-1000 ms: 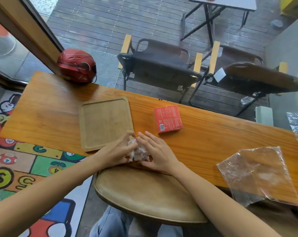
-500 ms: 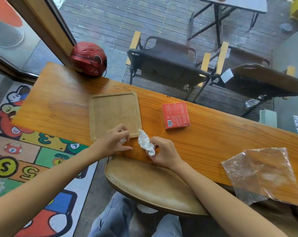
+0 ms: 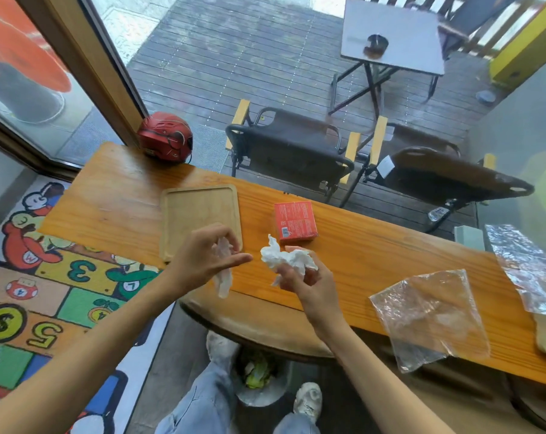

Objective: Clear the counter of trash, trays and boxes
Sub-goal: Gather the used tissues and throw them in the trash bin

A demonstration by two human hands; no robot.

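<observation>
My right hand [image 3: 309, 286] is raised above the wooden counter [image 3: 375, 255] and grips a crumpled white tissue [image 3: 286, 258]. My left hand [image 3: 202, 261] hovers near the counter's front edge and pinches a thin clear plastic wrapper [image 3: 223, 277] that dangles below it. An empty wooden tray [image 3: 196, 214] lies flat just beyond my left hand. A small red box [image 3: 293, 222] sits on the counter beyond my right hand. A clear plastic bag [image 3: 428, 317] lies at the right, hanging over the front edge.
A red helmet [image 3: 166, 137] rests at the counter's far left corner. More crinkled clear plastic [image 3: 525, 264] lies at the far right. A round stool seat [image 3: 259, 327] is under my hands, and a bin with trash [image 3: 259, 377] stands on the floor between my feet.
Both hands have lifted off the counter and moved apart. The right one raised the tissue, and the left one now holds a clear wrapper that hangs down.
</observation>
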